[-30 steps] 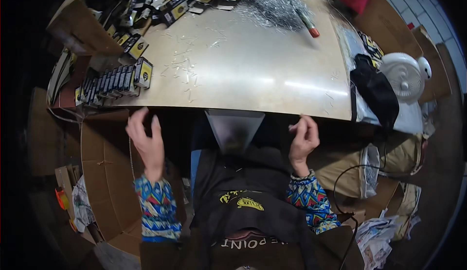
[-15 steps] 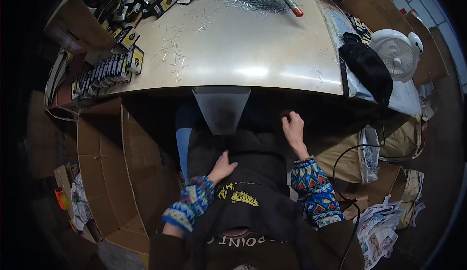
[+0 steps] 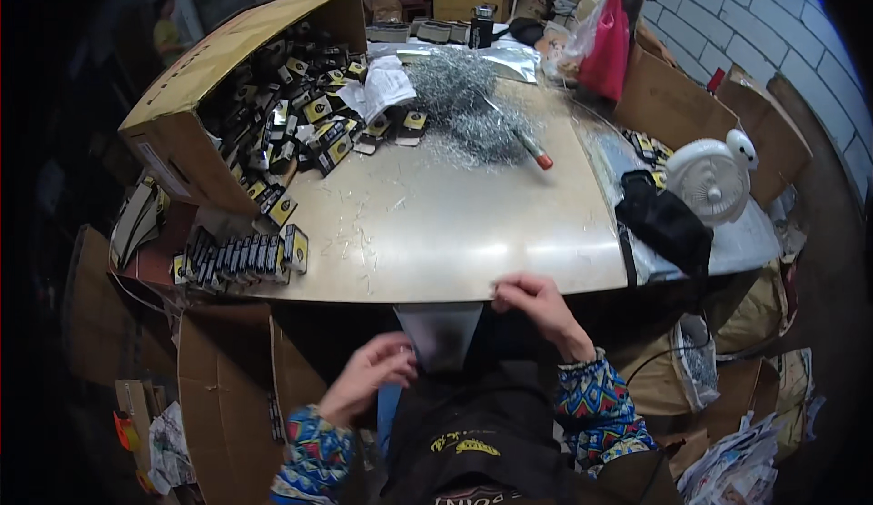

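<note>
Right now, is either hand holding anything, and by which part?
Both touch a grey sheet hanging below the table edge: right hand at its top corner, left hand at its lower edge.

Open box [image 3: 195,114] left on table [image 3: 455,232]; fan [image 3: 714,178] right.

Right hand [image 3: 544,310] grips near edge of table [image 3: 436,232]; left hand [image 3: 368,376] at grey sheet [image 3: 439,334] hanging below. Small packs [image 3: 244,257] in row at left, white fan [image 3: 714,176] at right.

table [image 3: 436,232] centre: open | left: small boxes [image 3: 241,258] | rear: probably wire pile [image 3: 468,105]
</note>
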### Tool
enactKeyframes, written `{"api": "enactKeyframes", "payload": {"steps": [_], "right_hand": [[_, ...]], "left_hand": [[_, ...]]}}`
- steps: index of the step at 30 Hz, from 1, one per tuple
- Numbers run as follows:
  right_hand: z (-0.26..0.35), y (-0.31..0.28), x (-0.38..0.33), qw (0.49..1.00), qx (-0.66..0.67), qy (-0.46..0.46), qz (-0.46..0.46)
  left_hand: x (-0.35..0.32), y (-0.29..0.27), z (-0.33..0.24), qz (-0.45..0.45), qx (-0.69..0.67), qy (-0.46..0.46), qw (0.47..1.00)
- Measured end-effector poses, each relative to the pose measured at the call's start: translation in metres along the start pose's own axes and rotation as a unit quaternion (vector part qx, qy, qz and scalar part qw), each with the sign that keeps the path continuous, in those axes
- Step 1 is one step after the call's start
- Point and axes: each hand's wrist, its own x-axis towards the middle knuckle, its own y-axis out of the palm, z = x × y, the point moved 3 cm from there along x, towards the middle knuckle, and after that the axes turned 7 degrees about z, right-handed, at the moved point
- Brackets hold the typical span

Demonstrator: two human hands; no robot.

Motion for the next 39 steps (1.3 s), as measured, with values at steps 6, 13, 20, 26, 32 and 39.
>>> {"api": "enactKeyframes", "payload": {"steps": [6,13,20,26,32,39], "right_hand": [[-0.022,-0.095,0.138,0.881,0.375,-0.101,-0.272],[-0.010,-0.144,0.199,0.744,0.580,-0.172,-0.284],[0.051,-0.141,0.226,0.724,0.503,-0.227,-0.415],[0.117,-0.120,0.248,0.815,0.028,-0.266,-0.515],[0.205,-0.092,0.298,0.835,0.029,-0.427,-0.346],[0.283,-0.091,0.302,0.851,0.019,-0.465,-0.244]], "left_hand": [[0.158,-0.047,-0.142,-0.164,0.479,0.197,0.840],[0.352,-0.068,-0.198,-0.158,0.799,0.337,0.473],[0.351,-0.103,-0.200,-0.192,0.881,0.176,0.396],[0.299,-0.105,-0.237,-0.227,0.787,0.233,0.525],[0.335,-0.117,-0.300,-0.306,0.776,0.202,0.514],[0.309,-0.117,-0.362,-0.409,0.286,0.221,0.838]]}}
